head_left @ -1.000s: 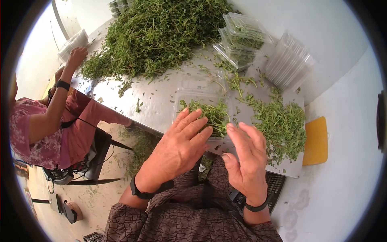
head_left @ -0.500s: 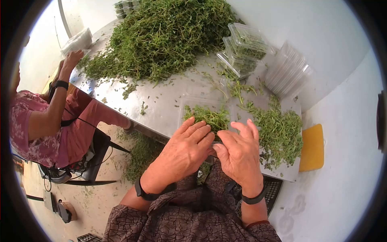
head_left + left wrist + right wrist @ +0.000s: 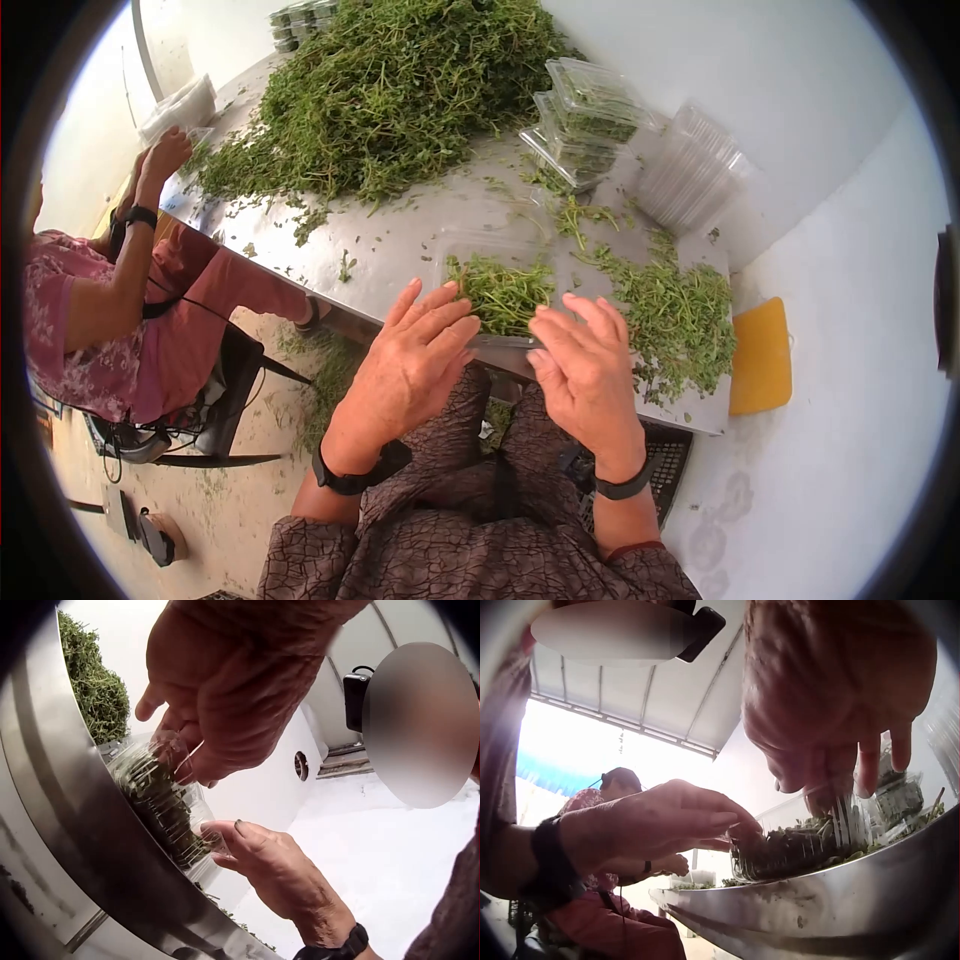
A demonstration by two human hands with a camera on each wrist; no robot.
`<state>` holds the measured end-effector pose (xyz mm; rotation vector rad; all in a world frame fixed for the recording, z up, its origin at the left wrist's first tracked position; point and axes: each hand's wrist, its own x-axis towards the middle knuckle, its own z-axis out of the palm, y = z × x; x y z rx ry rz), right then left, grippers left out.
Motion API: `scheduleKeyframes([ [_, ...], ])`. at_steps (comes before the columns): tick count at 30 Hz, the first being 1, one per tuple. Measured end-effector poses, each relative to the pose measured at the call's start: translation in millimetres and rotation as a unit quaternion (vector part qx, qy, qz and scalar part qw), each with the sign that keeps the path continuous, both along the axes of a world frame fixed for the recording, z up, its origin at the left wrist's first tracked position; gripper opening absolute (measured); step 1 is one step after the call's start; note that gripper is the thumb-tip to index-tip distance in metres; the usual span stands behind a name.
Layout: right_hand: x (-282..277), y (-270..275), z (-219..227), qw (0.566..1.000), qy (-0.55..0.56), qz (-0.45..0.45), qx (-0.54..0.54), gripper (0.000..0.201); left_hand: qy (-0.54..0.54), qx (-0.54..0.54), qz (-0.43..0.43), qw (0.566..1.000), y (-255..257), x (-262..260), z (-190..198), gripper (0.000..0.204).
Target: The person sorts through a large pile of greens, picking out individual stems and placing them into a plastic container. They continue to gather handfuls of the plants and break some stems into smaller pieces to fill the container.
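A clear plastic clamshell box (image 3: 503,341) lies at the table's near edge with its lid folded back, filled with green leafy sprigs (image 3: 500,292). My left hand (image 3: 405,365) is at the box's left side, fingers extended and fingertips right at the rim. Opposite it, my right hand (image 3: 588,375) has its fingers lightly bent along the right rim. In the left wrist view, fingers of both hands overlap the ends of the box (image 3: 161,799). The right wrist view shows sprigs heaped up to the rim of the box (image 3: 780,859) between the hands.
Loose sprigs (image 3: 670,315) lie right of the box, and a large green heap (image 3: 400,95) covers the table's far side. Filled boxes (image 3: 580,125) stand stacked behind, beside nested empty boxes (image 3: 695,170). Another person (image 3: 95,310) sits at the left. A yellow board (image 3: 762,355) leans against the wall.
My left hand has drawn back from over the sprigs to the box's left side. The right hand came inward, then shifted slightly back, so more of the sprigs shows between the hands.
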<state>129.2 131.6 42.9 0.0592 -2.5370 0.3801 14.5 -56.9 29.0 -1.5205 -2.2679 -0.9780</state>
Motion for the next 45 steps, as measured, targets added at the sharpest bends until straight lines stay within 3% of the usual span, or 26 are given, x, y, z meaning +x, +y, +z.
scheduleKeyframes([
  [8, 1, -3, 8, 1.0, 0.025, 0.003, 0.002, 0.025, 0.027, 0.031, 0.019, 0.999, 6, 5, 0, 0.039],
  [12, -5, -8, 3, 0.999, 0.028, 0.008, -0.027, 0.022, 0.045, 0.032, -0.014, 0.998, 17, 7, 8, 0.04],
  [14, -7, -6, -3, 0.999, 0.024, 0.018, -0.021, 0.02, 0.04, -0.031, -0.018, 0.999, 20, 5, 5, 0.04],
  [20, -3, -2, 3, 0.999, 0.005, 0.025, -0.024, 0.018, 0.069, -0.007, -0.035, 0.997, 21, 2, 6, 0.04],
  [23, -1, 7, 15, 0.997, 0.059, 0.04, -0.041, 0.02, 0.06, 0.024, -0.036, 0.997, 17, 0, 2, 0.041],
  [26, 7, 36, 39, 0.995, 0.094, -0.019, 0.037, 0.026, 0.046, 0.071, -0.024, 0.996, 9, -6, -4, 0.038],
  [28, 16, 57, 51, 0.988, 0.052, -0.123, 0.073, 0.03, 0.032, 0.132, 0.0, 0.991, 5, -12, -11, 0.033],
  [29, 20, 68, 55, 0.988, 0.054, -0.122, 0.077, 0.03, 0.024, 0.154, 0.004, 0.988, 3, -14, -13, 0.029],
  [31, 22, 91, 55, 0.97, -0.051, -0.214, 0.105, 0.037, 0.006, 0.173, 0.012, 0.985, 0, -15, -20, 0.028],
  [37, 15, 144, 28, 0.926, -0.196, -0.268, 0.182, 0.025, -0.036, 0.199, 0.018, 0.979, -4, -14, -27, 0.026],
  [45, 11, 162, 3, 0.918, -0.183, -0.275, 0.221, 0.004, -0.102, 0.234, 0.013, 0.967, -2, -20, -38, 0.026],
])
